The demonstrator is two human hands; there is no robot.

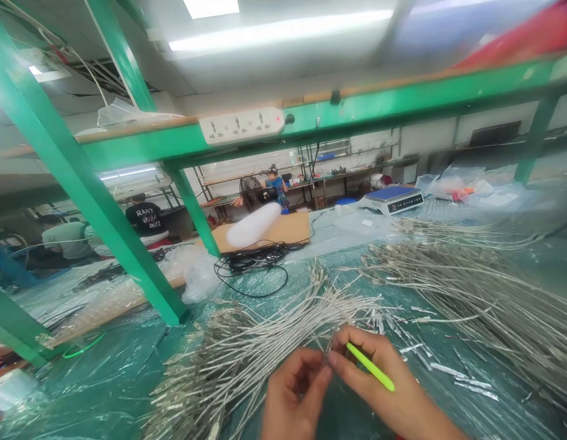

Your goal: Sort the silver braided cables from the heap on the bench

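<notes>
My left hand [295, 394] and my right hand [384, 382] meet at the bottom centre, fingertips pinching together on the end of a thin silver cable [329, 349] from the pile of silver cables [265, 342] in front of me. A slim lime-green tool [370, 366] lies across my right hand, held between thumb and fingers. The cables have small metal terminals at their ends and fan out to the left and away from me.
A larger heap of silver cables [485, 287] covers the right of the plastic-covered bench. Green frame posts [95, 201] stand at left. A black cable coil [255, 260], a white roll [254, 225], a weighing scale [393, 198] and a power strip [241, 125] lie beyond. People work in the background.
</notes>
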